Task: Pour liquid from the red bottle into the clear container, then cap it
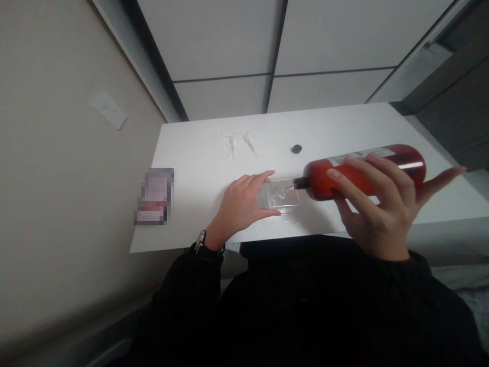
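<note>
My right hand (pixel 382 199) grips a large reddish-brown bottle (pixel 367 171) with a pale label, tipped on its side so that its dark neck points left. The bottle's mouth is over the right edge of a small clear square container (pixel 284 196) on the table. Clear liquid shows in or at the container, though its level is hard to make out. My left hand (pixel 246 199) is wrapped around the container's left side, thumb at the near edge and fingers at the far edge. A small black cap (pixel 297 149) lies beyond the bottle neck.
Two white earphone-like pieces (pixel 240 143) lie toward the back of the white table (pixel 198 204). At the left edge is a blurred-out phone-like object (pixel 155 196). A wall socket (pixel 110 109) is at left; pale panelled doors (pixel 229 41) stand behind.
</note>
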A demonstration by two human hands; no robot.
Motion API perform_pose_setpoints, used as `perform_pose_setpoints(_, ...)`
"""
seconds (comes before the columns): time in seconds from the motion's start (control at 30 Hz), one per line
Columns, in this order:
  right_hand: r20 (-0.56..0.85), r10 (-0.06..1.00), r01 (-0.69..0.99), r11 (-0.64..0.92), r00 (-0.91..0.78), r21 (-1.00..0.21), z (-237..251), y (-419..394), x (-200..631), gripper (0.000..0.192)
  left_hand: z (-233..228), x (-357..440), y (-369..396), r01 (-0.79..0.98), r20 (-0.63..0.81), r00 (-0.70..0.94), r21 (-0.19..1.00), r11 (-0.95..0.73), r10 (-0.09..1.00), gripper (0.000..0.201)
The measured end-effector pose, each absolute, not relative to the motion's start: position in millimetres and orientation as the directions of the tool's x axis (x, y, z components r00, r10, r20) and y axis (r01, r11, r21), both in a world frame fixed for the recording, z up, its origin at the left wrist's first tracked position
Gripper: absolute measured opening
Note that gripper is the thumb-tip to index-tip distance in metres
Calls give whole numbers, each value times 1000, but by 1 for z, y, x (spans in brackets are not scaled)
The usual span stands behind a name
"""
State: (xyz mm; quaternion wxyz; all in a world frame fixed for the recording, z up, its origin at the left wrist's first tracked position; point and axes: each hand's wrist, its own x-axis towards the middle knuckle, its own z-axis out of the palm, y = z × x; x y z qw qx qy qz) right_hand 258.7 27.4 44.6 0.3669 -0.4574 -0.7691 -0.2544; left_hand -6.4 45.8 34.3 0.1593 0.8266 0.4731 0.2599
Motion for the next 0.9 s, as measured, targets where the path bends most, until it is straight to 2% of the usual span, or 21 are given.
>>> perform_pose_setpoints(0.67,785,520,886,456,-337,79,50,27,258,75,36,-5,44,714,271,420,491,-500,866,83)
perform_pose_setpoints(0.9,778,507,881,458,-370,120,55,27,257,76,38,-5,44,719,255,413,499,-485,874,86)
